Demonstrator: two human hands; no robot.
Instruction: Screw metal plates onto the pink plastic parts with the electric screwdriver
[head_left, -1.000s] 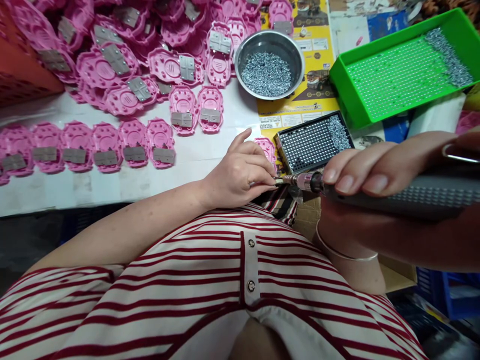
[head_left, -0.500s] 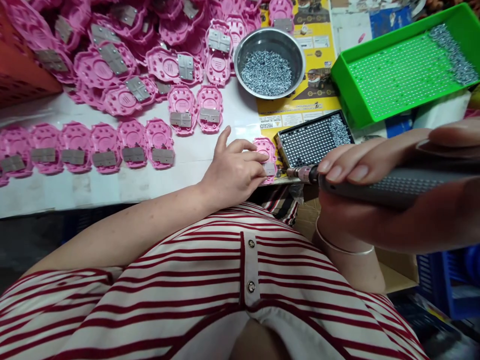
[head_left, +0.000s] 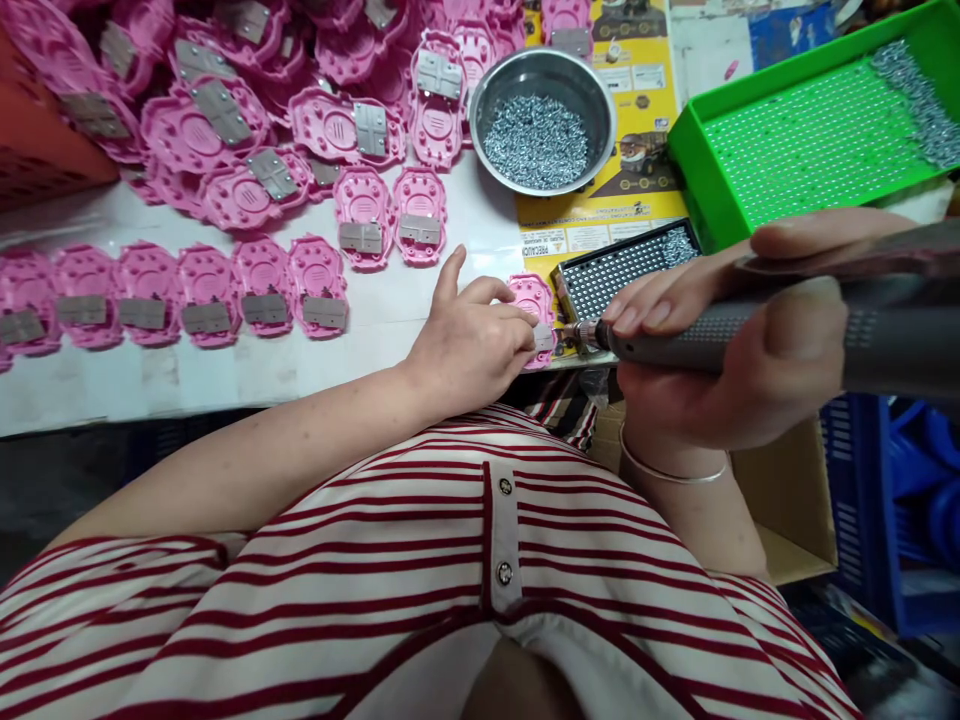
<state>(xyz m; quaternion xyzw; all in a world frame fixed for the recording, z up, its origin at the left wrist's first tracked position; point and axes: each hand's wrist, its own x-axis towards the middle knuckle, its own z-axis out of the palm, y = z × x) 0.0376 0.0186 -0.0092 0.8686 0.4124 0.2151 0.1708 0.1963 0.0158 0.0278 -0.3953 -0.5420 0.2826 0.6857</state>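
My left hand (head_left: 480,335) rests on the table's front edge, fingers curled over a pink plastic housing (head_left: 529,292) with a grey metal plate (head_left: 543,342) across its lower part. Its fingertips press the housing down, and the thumb sticks out away from it. In my right hand (head_left: 697,340) is a grey electric screwdriver (head_left: 675,345), fingers wrapped round its body. The driver lies nearly level, its bit end close to the housing's right side; whether it touches is unclear. Just behind the bit sits a black perforated screw tray (head_left: 615,280), partly covered by my right hand.
A metal bowl of screws (head_left: 544,120) and a green tray (head_left: 795,130) with screws stand farther back. Similar pink housings (head_left: 206,290) form a row at left, with a heap behind them beside a red basket (head_left: 45,120). A cardboard box (head_left: 787,490) is below right.
My right hand and the screwdriver have moved down away from the camera and a little left, bringing the bit end nearer the housing. My left hand stays on the housing.
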